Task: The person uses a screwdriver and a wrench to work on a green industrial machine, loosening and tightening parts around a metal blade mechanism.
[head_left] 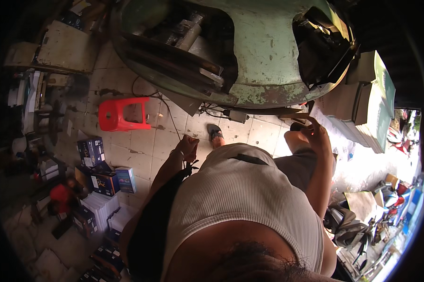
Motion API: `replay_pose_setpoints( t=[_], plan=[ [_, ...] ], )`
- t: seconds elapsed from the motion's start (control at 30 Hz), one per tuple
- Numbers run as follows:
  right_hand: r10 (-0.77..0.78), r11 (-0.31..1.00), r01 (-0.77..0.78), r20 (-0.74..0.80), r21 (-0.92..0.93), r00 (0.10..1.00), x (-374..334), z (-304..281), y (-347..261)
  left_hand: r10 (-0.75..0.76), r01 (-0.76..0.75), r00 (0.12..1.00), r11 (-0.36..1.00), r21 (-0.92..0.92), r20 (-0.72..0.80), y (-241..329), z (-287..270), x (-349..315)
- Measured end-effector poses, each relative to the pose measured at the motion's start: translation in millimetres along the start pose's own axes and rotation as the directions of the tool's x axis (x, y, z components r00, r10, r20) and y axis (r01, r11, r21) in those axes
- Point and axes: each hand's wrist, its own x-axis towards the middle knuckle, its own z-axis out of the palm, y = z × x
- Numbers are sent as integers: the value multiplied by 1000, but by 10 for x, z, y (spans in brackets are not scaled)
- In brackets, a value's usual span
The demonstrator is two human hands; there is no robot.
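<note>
My left hand [189, 146] hangs in front of my left side with its fingers curled closed. What they hold, if anything, is hidden. A thin dark cable [173, 115] runs down the floor toward that hand; whether they touch is unclear. On the other side my right hand [319, 135] is raised just below the rim of a worn green metal machine frame [266, 51]. Its fingers are bent and partly spread, with a gap showing between them. Nothing can be made out in it. Close by stands a tall stack of thick paper blocks [357, 105].
A red plastic stool [122, 114] stands on the tiled floor [141, 162] at left. Dark boxes [90, 151] and a white paper stack [100, 210] lie lower left. Grey machine parts [188, 35] sit inside the frame's opening. At right is a parked motorbike [350, 225].
</note>
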Motion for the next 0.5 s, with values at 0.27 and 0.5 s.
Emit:
replay_pose_setpoints(
  t=[0.27,0.5],
  plan=[
    [-18,999,17,-25,-42,1000,7,180,15,4,-4,1000,999,34,-17,-71,-111,-11],
    [-18,1000,18,-20,-4,1000,-136,248,-320,-1,0,999,1000,19,36,-272,-158,80]
  ],
)
